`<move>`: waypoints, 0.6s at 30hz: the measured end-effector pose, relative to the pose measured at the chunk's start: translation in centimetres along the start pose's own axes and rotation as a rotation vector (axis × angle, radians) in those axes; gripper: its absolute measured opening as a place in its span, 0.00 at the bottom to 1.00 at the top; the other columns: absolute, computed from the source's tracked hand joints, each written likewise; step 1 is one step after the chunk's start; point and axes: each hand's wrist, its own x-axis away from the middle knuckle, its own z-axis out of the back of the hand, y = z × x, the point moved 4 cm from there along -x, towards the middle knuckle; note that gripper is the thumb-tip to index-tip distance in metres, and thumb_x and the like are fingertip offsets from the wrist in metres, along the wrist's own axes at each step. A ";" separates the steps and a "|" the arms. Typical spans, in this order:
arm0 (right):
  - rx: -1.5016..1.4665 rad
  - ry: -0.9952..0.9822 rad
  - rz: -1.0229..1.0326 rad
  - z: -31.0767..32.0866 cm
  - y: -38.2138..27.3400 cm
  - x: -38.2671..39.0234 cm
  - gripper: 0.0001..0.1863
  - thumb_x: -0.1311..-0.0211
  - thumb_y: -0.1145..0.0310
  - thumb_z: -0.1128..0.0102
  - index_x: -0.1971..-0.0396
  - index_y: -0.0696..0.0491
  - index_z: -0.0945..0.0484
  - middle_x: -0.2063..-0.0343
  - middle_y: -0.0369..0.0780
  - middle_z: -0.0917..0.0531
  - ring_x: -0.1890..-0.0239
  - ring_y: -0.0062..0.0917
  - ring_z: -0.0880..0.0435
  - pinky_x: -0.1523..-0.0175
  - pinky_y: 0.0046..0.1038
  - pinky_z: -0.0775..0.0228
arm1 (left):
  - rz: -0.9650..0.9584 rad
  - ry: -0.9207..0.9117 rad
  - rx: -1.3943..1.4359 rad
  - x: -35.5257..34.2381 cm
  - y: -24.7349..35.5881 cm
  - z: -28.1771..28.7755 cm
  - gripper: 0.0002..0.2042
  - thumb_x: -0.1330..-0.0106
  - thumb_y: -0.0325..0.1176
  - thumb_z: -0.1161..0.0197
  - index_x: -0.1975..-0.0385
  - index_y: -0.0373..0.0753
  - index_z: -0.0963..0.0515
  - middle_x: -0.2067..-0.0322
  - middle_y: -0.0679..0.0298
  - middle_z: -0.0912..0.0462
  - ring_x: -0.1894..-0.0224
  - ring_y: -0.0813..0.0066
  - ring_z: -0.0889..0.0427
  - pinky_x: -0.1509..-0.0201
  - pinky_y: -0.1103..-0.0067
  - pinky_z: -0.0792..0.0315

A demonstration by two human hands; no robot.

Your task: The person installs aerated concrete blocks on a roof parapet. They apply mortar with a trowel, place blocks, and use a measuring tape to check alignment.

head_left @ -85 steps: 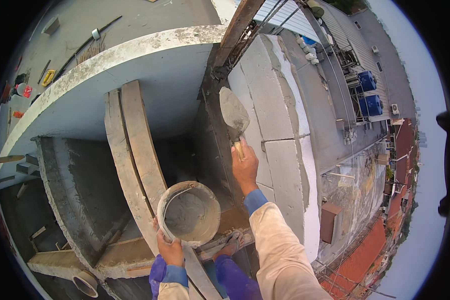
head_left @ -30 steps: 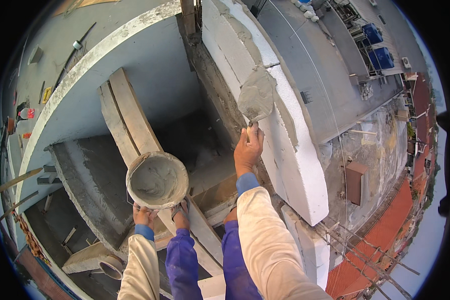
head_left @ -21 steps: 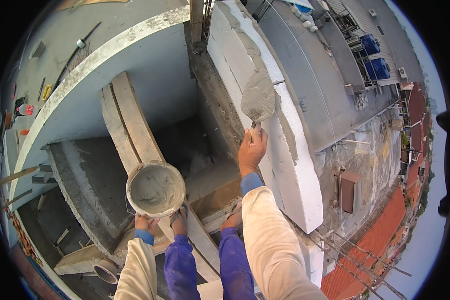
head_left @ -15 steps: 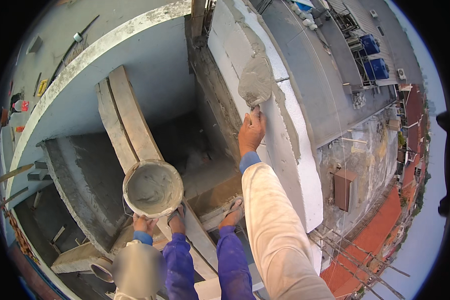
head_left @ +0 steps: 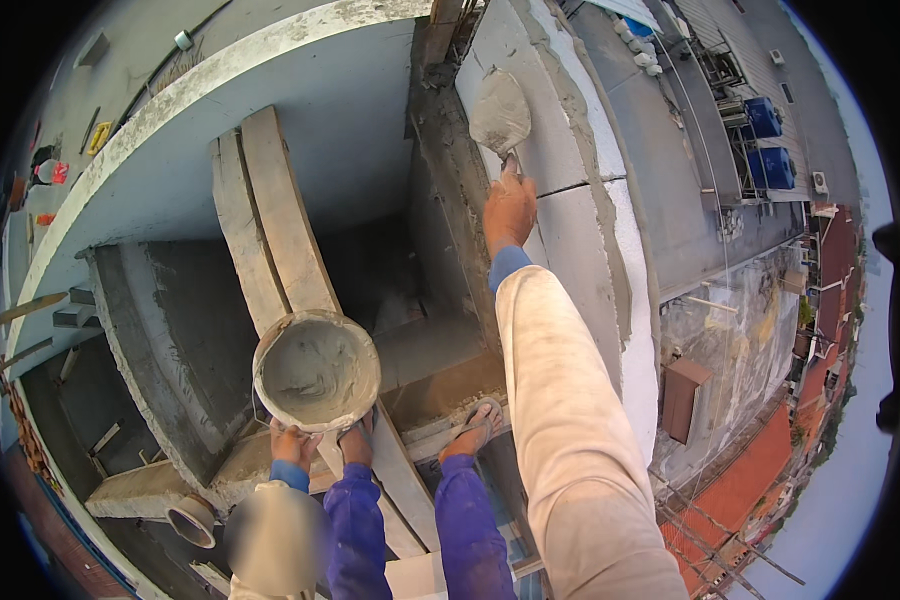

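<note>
My right hand (head_left: 511, 210) is closed on the handle of a trowel (head_left: 498, 112) loaded with grey mortar, reaching over the upper stretch of a white block wall (head_left: 588, 250). A grey mortar strip runs along the wall's top. My left hand (head_left: 292, 441) grips the lower edge of a round bucket (head_left: 316, 368) with wet mortar inside. Both my feet (head_left: 475, 428) are in sandals, one near the planks, the other on a ledge to the right.
Two planks (head_left: 292, 250) span a deep, dark opening beside a curved concrete wall (head_left: 170, 145). Scattered tools (head_left: 98, 135) lie beyond it. At the right, far below, are blue tanks (head_left: 770, 165), scaffold poles and red roofs (head_left: 730, 480). A second bucket (head_left: 190, 522) sits at lower left.
My right arm has reached farther up along the block wall with the trowel. The bucket in my left hand has moved lower and left since the earliest frame.
</note>
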 end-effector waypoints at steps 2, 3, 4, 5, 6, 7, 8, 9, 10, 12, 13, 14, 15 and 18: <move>0.108 -0.199 0.012 0.3 2.4 6.0 0.23 0.35 0.71 0.37 0.39 0.48 0.22 0.56 0.43 0.19 0.52 0.41 0.18 0.47 0.39 0.25 | -0.017 -0.009 -0.001 -0.1 0.1 -0.6 0.32 0.34 0.19 0.57 0.30 0.56 0.45 0.41 0.59 0.25 0.48 0.56 0.17 0.52 0.55 0.16; 0.051 -0.290 -0.011 1.0 3.8 10.1 0.23 0.36 0.71 0.36 0.40 0.49 0.21 0.56 0.44 0.19 0.52 0.41 0.18 0.47 0.39 0.25 | -0.018 0.001 -0.001 0.0 0.0 -0.8 0.33 0.34 0.19 0.57 0.29 0.57 0.46 0.41 0.59 0.26 0.48 0.56 0.18 0.51 0.55 0.16; -0.004 -0.344 -0.028 2.1 4.9 14.7 0.23 0.36 0.70 0.36 0.39 0.51 0.22 0.56 0.44 0.19 0.52 0.41 0.18 0.47 0.39 0.25 | 0.007 0.038 -0.013 0.2 -0.1 -0.9 0.34 0.34 0.19 0.56 0.29 0.58 0.46 0.40 0.60 0.27 0.48 0.57 0.18 0.51 0.55 0.17; -0.024 -0.427 -0.068 3.9 6.1 19.8 0.23 0.36 0.70 0.37 0.40 0.53 0.22 0.56 0.46 0.18 0.53 0.42 0.18 0.46 0.39 0.26 | -0.005 0.038 -0.017 0.1 0.1 -1.2 0.35 0.35 0.18 0.56 0.29 0.59 0.46 0.39 0.60 0.27 0.47 0.57 0.19 0.51 0.54 0.17; -0.010 -0.514 -0.137 5.8 7.0 24.6 0.22 0.33 0.66 0.39 0.39 0.51 0.22 0.55 0.46 0.19 0.52 0.44 0.18 0.46 0.41 0.26 | 0.002 0.061 -0.033 0.0 0.1 -1.4 0.35 0.35 0.18 0.55 0.29 0.59 0.46 0.39 0.60 0.28 0.47 0.57 0.19 0.50 0.54 0.17; -0.005 -0.575 -0.265 8.3 7.7 29.6 0.23 0.33 0.64 0.39 0.40 0.52 0.22 0.52 0.48 0.18 0.49 0.46 0.18 0.45 0.41 0.26 | 0.001 0.079 -0.076 -0.2 0.4 -1.4 0.36 0.36 0.17 0.55 0.29 0.60 0.46 0.38 0.60 0.29 0.46 0.56 0.20 0.50 0.54 0.18; 0.101 -0.589 -0.279 11.3 7.7 34.0 0.23 0.34 0.62 0.38 0.41 0.53 0.22 0.51 0.51 0.17 0.48 0.48 0.18 0.44 0.41 0.26 | 0.000 0.097 -0.119 -0.4 0.6 -1.4 0.36 0.36 0.17 0.55 0.29 0.60 0.46 0.37 0.60 0.30 0.46 0.56 0.21 0.49 0.53 0.18; 0.011 -0.609 -0.381 14.9 7.3 38.0 0.23 0.34 0.60 0.37 0.42 0.53 0.22 0.52 0.54 0.16 0.49 0.51 0.17 0.44 0.43 0.25 | -0.014 0.108 -0.182 -0.8 0.8 -1.6 0.37 0.36 0.17 0.54 0.29 0.61 0.46 0.36 0.60 0.31 0.44 0.54 0.21 0.49 0.52 0.19; -0.001 -0.624 -0.462 17.9 6.5 41.3 0.23 0.34 0.58 0.37 0.43 0.55 0.22 0.54 0.55 0.15 0.51 0.52 0.16 0.45 0.45 0.25 | -0.029 0.130 -0.253 -1.3 1.3 -1.7 0.37 0.37 0.16 0.54 0.29 0.61 0.46 0.36 0.59 0.32 0.43 0.53 0.22 0.48 0.50 0.20; 0.030 -0.745 -0.633 24.1 4.4 46.1 0.23 0.33 0.56 0.38 0.44 0.56 0.23 0.54 0.56 0.15 0.51 0.53 0.16 0.46 0.46 0.25 | -0.261 0.047 -0.313 -1.7 2.1 -2.6 0.35 0.40 0.20 0.46 0.30 0.49 0.42 0.40 0.52 0.26 0.42 0.51 0.21 0.42 0.56 0.24; 0.040 -0.789 -0.631 26.0 3.4 47.0 0.23 0.32 0.57 0.38 0.44 0.56 0.23 0.54 0.55 0.15 0.51 0.52 0.16 0.46 0.46 0.25 | -0.411 0.010 -0.469 -1.6 2.6 -3.4 0.34 0.41 0.21 0.44 0.31 0.45 0.40 0.41 0.50 0.25 0.42 0.50 0.21 0.41 0.58 0.25; 0.045 -0.834 -0.637 28.0 2.4 47.7 0.23 0.32 0.57 0.39 0.44 0.56 0.23 0.54 0.54 0.15 0.52 0.52 0.16 0.46 0.46 0.25 | -0.480 -0.006 -0.655 -1.1 3.0 -3.8 0.34 0.42 0.22 0.42 0.32 0.41 0.39 0.43 0.48 0.24 0.42 0.50 0.21 0.39 0.60 0.26; 0.052 -0.869 -0.664 29.7 0.8 48.5 0.23 0.32 0.57 0.39 0.44 0.56 0.24 0.54 0.54 0.15 0.52 0.52 0.16 0.47 0.46 0.24 | -0.591 -0.009 -0.738 -0.2 3.6 -4.3 0.34 0.43 0.24 0.39 0.33 0.38 0.38 0.44 0.46 0.23 0.41 0.49 0.21 0.39 0.63 0.27; -0.043 -0.865 -0.409 30.9 -1.9 46.8 0.22 0.30 0.56 0.43 0.45 0.56 0.24 0.54 0.52 0.16 0.52 0.50 0.16 0.49 0.46 0.24 | -0.597 -0.011 -1.061 4.3 4.3 -5.3 0.36 0.44 0.28 0.36 0.32 0.37 0.38 0.44 0.39 0.21 0.41 0.43 0.21 0.37 0.63 0.28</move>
